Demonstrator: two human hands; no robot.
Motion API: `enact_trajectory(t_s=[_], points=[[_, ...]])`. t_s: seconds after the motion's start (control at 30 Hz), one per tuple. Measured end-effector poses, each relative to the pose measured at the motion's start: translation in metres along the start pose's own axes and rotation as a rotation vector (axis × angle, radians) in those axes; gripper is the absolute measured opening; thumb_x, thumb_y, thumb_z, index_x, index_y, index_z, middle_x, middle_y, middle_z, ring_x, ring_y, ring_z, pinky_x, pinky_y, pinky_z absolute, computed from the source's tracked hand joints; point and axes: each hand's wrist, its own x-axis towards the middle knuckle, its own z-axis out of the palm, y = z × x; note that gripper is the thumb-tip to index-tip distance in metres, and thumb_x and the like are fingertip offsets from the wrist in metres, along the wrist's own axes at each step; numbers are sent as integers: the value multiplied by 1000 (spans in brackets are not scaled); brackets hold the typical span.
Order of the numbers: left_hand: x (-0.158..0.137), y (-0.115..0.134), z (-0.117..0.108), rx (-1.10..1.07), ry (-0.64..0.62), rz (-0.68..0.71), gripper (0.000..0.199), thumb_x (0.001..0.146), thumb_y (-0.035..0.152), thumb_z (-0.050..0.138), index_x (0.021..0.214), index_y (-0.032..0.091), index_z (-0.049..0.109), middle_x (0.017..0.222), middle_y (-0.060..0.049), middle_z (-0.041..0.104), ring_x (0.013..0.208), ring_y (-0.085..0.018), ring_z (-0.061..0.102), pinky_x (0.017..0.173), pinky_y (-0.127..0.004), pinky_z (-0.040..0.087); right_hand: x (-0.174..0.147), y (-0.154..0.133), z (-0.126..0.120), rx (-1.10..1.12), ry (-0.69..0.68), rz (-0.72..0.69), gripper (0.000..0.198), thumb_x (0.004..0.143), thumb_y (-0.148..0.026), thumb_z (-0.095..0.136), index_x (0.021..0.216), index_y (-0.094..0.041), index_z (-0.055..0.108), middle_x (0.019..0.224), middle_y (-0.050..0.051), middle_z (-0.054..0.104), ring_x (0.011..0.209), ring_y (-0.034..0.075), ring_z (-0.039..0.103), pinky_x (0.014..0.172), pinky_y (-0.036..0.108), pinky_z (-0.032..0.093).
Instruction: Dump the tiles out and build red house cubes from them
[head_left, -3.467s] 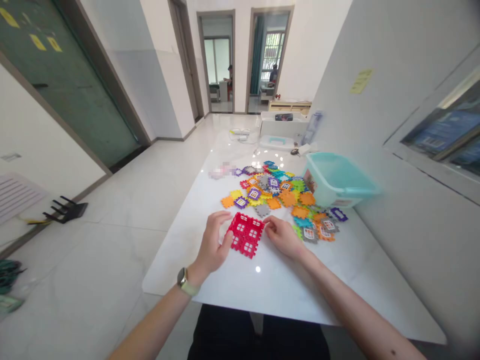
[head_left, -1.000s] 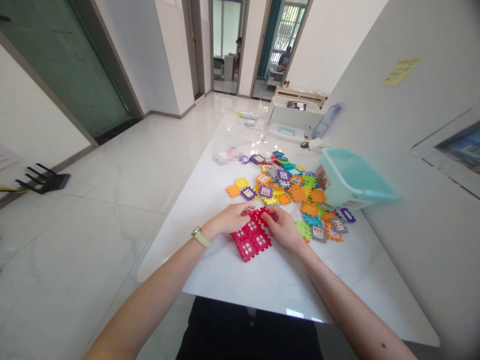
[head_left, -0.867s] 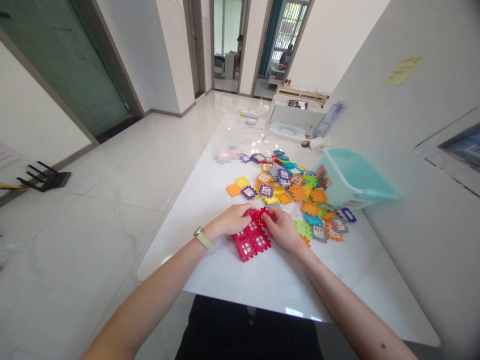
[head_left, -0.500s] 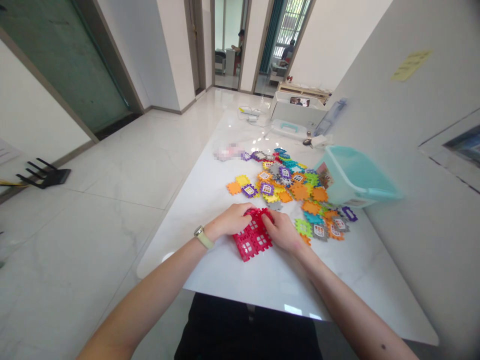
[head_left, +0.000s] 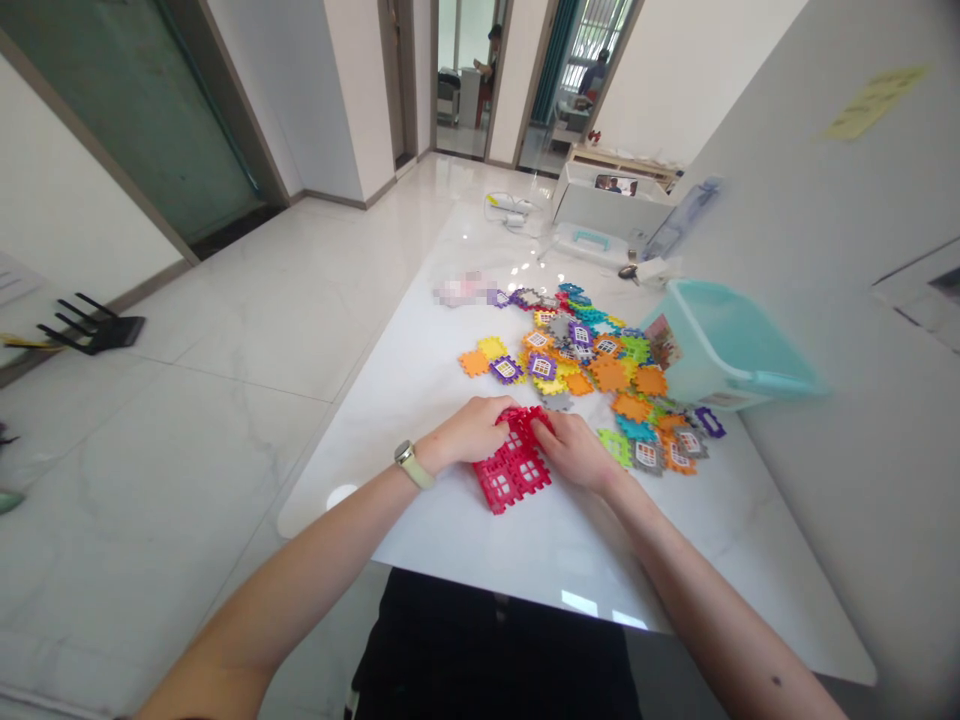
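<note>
A block of red interlocking tiles (head_left: pixel 516 470) with window-like openings and toothed edges stands on the white table in front of me. My left hand (head_left: pixel 480 428) grips its upper left part, fingers curled over the far side. On the upper right, my right hand (head_left: pixel 574 445) is closed round the edge, its thumb pressed on the near top. The fingertips of both hands are partly hidden behind the red tiles. Just beyond lies a loose pile of coloured interlocking tiles (head_left: pixel 609 375) in orange, yellow, purple, grey, green and blue.
A light teal plastic bin (head_left: pixel 739 385) stands on the right by the grey wall. A clear case with a teal handle (head_left: pixel 591 240) and a white cable (head_left: pixel 517 215) lie at the far end. On the floor at left sits a black router (head_left: pixel 101 330). The white table (head_left: pixel 420 520) has a near edge close to my body.
The camera view has shifted slightly, so the whole scene sits a little further right and higher. Both hands keep hold of the red tiles, with little visible change in grip.
</note>
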Motion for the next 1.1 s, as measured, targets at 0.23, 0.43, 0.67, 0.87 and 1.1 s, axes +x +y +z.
enact_trajectory(t_s=[0.23, 0.43, 0.67, 0.87, 1.1], points=[[-1, 2, 2, 5, 20, 6, 31, 83, 10, 43, 103, 17, 65, 96, -6, 72, 85, -20, 65, 73, -27, 47, -1, 4, 0, -41, -43, -30, 32, 97, -30, 34, 67, -21, 40, 60, 0, 54, 56, 13, 48, 57, 28, 28], [-2, 2, 3, 19, 31, 8, 32, 83, 9, 43, 104, 16, 66, 96, -7, 73, 85, -21, 66, 75, -28, 48, -5, 3, 0, -131, -77, -7, 31, 99, -30, 35, 71, -21, 44, 62, 2, 55, 55, 13, 47, 56, 27, 26], [-5, 7, 2, 51, 9, 20, 35, 81, 6, 44, 104, 18, 68, 99, -6, 74, 87, -20, 66, 77, -26, 48, -9, -5, -2, -261, -135, -3, 29, 101, -28, 31, 82, -18, 52, 68, 3, 61, 58, 13, 50, 58, 27, 26], [-5, 8, 2, 24, -14, 47, 38, 81, 5, 41, 101, 18, 70, 96, -4, 75, 82, -18, 66, 72, -25, 47, -8, -7, 0, -339, -144, -21, 29, 101, -29, 30, 90, -18, 54, 73, 5, 65, 63, 15, 55, 61, 27, 26], [-5, 9, 3, -13, -22, 38, 37, 80, 6, 41, 98, 18, 71, 91, -3, 75, 77, -17, 65, 67, -23, 45, -8, -9, -1, -296, -144, -36, 28, 101, -27, 30, 87, -18, 53, 72, 4, 65, 63, 14, 55, 61, 26, 28]])
